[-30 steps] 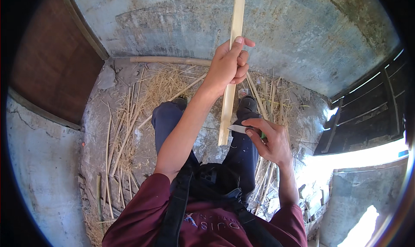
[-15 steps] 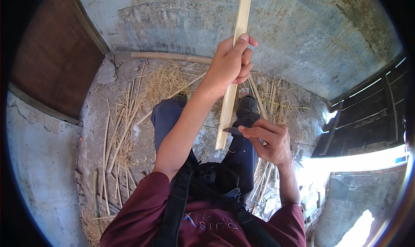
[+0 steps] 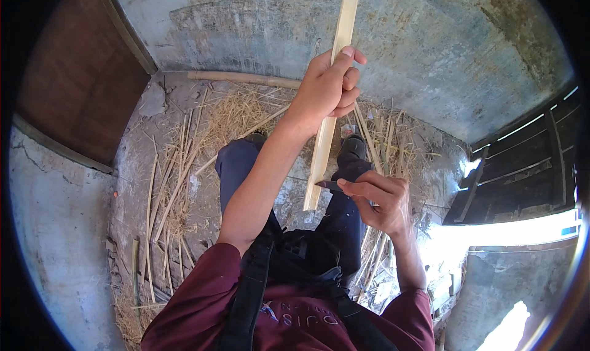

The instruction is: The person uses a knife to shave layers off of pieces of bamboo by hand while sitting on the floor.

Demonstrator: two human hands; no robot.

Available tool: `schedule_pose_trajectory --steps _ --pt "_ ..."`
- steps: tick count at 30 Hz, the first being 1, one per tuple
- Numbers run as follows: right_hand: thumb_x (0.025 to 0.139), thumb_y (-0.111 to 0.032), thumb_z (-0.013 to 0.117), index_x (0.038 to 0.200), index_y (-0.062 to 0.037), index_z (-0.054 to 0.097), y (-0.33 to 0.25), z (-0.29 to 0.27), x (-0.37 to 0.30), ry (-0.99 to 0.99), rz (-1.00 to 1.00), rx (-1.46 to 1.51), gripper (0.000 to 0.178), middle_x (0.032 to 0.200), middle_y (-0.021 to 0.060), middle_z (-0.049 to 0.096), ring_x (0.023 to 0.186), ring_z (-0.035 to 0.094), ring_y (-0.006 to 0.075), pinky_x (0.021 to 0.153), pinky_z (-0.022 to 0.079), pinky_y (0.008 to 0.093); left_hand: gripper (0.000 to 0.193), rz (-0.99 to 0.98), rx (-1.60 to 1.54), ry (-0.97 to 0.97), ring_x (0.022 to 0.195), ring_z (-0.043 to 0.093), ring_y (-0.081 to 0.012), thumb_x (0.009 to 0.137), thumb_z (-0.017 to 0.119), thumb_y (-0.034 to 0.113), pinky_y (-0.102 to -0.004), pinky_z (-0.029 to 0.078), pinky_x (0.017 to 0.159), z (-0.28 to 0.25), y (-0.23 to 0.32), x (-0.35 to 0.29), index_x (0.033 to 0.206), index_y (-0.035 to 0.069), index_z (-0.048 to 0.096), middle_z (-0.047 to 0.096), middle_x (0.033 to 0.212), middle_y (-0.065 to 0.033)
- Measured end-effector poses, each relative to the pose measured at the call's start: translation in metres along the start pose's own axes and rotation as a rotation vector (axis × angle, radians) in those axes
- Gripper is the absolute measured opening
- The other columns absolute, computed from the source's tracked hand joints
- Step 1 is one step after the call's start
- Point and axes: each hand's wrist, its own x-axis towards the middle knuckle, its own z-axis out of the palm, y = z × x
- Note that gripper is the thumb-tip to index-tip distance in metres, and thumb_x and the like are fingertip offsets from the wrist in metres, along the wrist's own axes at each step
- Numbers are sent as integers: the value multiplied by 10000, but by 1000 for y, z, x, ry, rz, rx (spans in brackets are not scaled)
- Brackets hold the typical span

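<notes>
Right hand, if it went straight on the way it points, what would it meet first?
Probably the bamboo strip, near its lower end; the knife blade overlaps it in view, though depth is unclear.

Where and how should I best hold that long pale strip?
Probably take the strip from the left, around its narrow width, well above the lower end, like the left hand: it's long and slender, and the knife blade points at its lower part from the right.

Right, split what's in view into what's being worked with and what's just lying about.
Being worked with:
- pale strip, gripped in the left hand
- knife, in the right hand, at the strip's near end

Lying about:
- straw-like shavings
- loose sticks
- long pole
</notes>
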Motion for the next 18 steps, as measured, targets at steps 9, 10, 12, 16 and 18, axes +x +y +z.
schedule_pose_trajectory --steps 9,10,12,16,18 --pt "806 20 817 1052 -176 846 9 19 -27 -15 113 211 315 758 -23 669 541 622 164 469 459 342 306 8 -15 -10 470 206 -37 1186 462 350 -256 180 404 2 -6 3 1159 69 580 248 657 89" --pt "803 19 819 1045 -175 847 8 20 -30 -57 101 244 312 767 -22 679 546 629 165 471 464 342 307 8 -14 -5 469 207 -37 1186 462 350 -256 180 404 2 -6 3 1161 68 580 249 657 89" --pt "795 17 820 1035 -174 850 8 23 -34 -120 73 235 308 781 -23 695 556 641 165 476 472 342 309 -6 -9 1 468 209 -37 1187 459 352 -255 182 403 0 -4 2 1160 68 579 250 659 89" --pt "786 30 815 1008 -156 848 10 20 -35 -103 89 195 292 797 -19 717 587 675 164 488 484 332 316 12 7 -26 468 217 -36 1188 456 359 -255 187 400 3 -4 5 1159 69 577 251 659 89" --pt "784 42 811 990 -139 843 14 13 -32 -41 132 238 276 803 -12 727 608 697 164 497 489 322 316 5 3 -21 470 220 -37 1188 457 360 -255 189 401 3 -3 3 1162 68 575 251 658 89"
